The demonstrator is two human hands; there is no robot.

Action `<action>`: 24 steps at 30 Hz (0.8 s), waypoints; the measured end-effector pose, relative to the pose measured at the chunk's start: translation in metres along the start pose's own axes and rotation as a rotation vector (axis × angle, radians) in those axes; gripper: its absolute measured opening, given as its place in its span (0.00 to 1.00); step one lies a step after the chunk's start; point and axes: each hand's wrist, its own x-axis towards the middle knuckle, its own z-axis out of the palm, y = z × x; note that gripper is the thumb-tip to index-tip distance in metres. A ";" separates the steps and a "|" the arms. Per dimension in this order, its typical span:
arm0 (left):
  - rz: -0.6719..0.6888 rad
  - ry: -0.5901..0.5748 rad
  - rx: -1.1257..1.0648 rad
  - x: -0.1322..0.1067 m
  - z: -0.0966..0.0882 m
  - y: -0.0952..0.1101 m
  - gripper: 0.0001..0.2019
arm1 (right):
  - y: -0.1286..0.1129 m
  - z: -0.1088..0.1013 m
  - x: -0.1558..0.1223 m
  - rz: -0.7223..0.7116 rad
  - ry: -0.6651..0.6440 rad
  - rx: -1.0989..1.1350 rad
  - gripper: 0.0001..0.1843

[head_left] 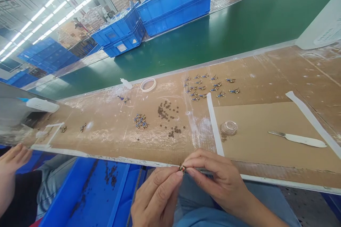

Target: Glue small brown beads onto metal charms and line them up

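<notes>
My left hand [159, 192] is closed, its thumb and fingers pinching a small gold-and-dark figurine [182, 168] just off the table's front edge. From the other side the fingertips of my right hand [217, 174] press together on the same piece; most of it is hidden by fingers. On the cardboard-covered table beyond lie a pile of blue-and-gold figurines [140, 121] and many small brown discs [165, 110]. Spaced-out figurines [210, 86] lie further back. A small clear round dish [229, 127] sits on a taped cardboard sheet, left of a white-handled knife [303, 139].
A tape roll [148, 85] and a white squeeze bottle [126, 83] lie near the green conveyor [170, 55]. Blue crates [176, 3] stand behind it. Another person's hand [13, 158] is at far left. A blue bin [93, 191] with brown discs sits below the table edge.
</notes>
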 end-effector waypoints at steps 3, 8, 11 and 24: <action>0.012 0.002 0.015 0.002 0.000 0.001 0.16 | -0.002 0.000 0.001 0.035 0.010 0.012 0.10; 0.072 -0.071 0.112 0.001 0.001 0.004 0.18 | -0.001 0.003 -0.001 0.007 0.049 -0.118 0.09; 0.096 -0.053 0.164 -0.003 0.002 0.005 0.16 | -0.002 0.007 -0.004 -0.071 0.096 -0.251 0.09; -0.498 0.006 -0.439 0.012 0.007 0.000 0.09 | -0.006 -0.006 -0.004 0.066 0.022 -0.147 0.09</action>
